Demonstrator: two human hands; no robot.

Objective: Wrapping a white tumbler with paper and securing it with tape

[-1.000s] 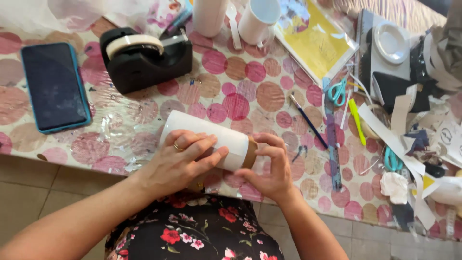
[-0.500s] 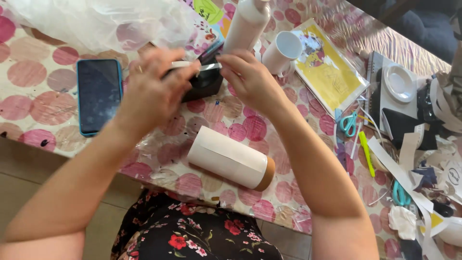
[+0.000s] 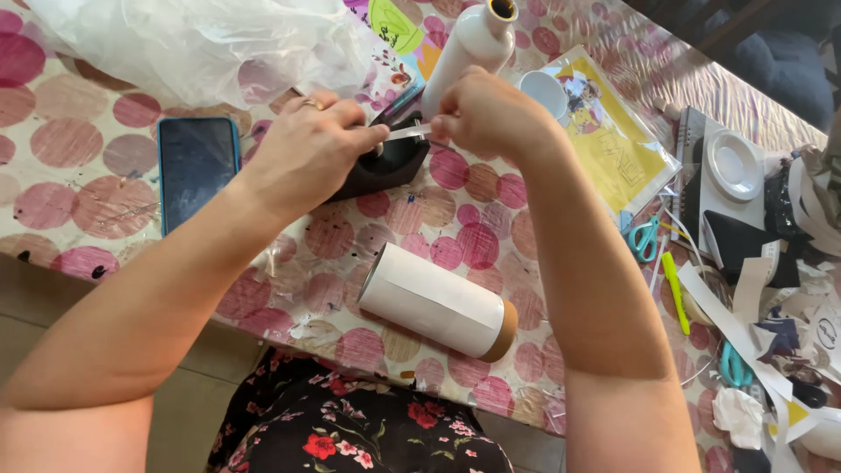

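My left hand [image 3: 307, 149] rests on top of a black tape dispenser [image 3: 385, 165] and pinches one end of a clear strip of tape [image 3: 408, 132]. My right hand [image 3: 486, 114] grips the other end, so the strip is stretched between both hands just above the dispenser. A cardboard tube wrapped in white paper [image 3: 438, 302] lies on its side on the table near its front edge, between my forearms, touched by neither hand.
A dark phone [image 3: 194, 166] lies left on the pink-dotted tablecloth [image 3: 61, 201]. Behind are a clear plastic bag [image 3: 175, 44], a white bottle [image 3: 469, 48] and a white cup [image 3: 543, 89]. Right: a yellow sheet [image 3: 613, 144], teal scissors [image 3: 644, 238], a green marker [image 3: 674, 289], paper scraps [image 3: 771, 350].
Both hands left the paper-wrapped tube, which now lies on the table, and reached to the tape dispenser. A strip of tape is now drawn out between them.
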